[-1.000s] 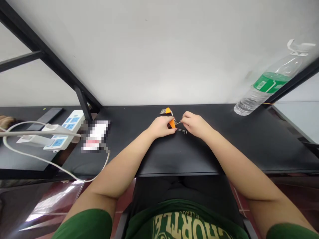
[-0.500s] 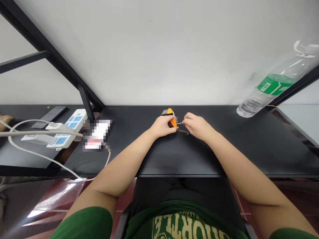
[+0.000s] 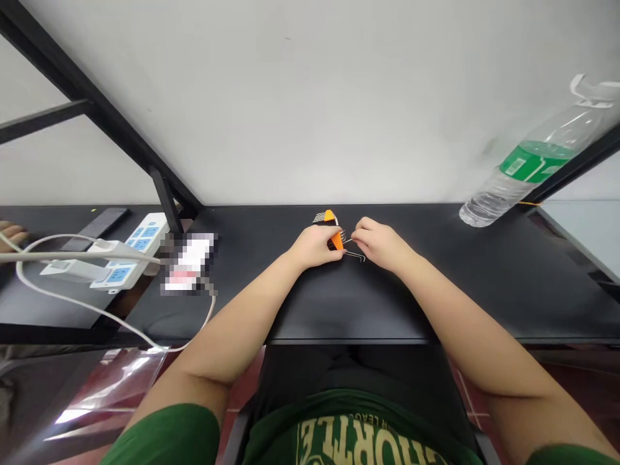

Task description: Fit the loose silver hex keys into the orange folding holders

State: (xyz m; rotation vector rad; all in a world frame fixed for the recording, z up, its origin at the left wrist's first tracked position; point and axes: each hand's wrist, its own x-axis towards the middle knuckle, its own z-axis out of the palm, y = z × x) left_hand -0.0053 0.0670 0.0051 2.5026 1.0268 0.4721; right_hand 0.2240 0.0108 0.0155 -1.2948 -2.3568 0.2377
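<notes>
My left hand (image 3: 317, 247) is closed around an orange hex key holder (image 3: 336, 240), partly hidden by the fingers. Several metal keys stick out of the holder, with short ends showing beyond its far left side and right side. My right hand (image 3: 376, 242) pinches the end of a thin hex key (image 3: 349, 241) that reaches from the holder's right side. Just below, another bent hex key (image 3: 357, 256) points right from under my left fingertips; whether it sits in the holder I cannot tell.
A clear water bottle (image 3: 526, 168) with a green label stands at the back right by the wall. On the left are a white power strip (image 3: 133, 248) with cables, a dark phone (image 3: 95, 227), and a blurred-out item (image 3: 190, 261). Another person's hand (image 3: 10, 234) shows at the far left edge.
My right hand has shifted slightly left, towards the holder, and less of the pinched key shows between the hands. My left hand stays nearly still. The other person's hand at the left edge has moved.
</notes>
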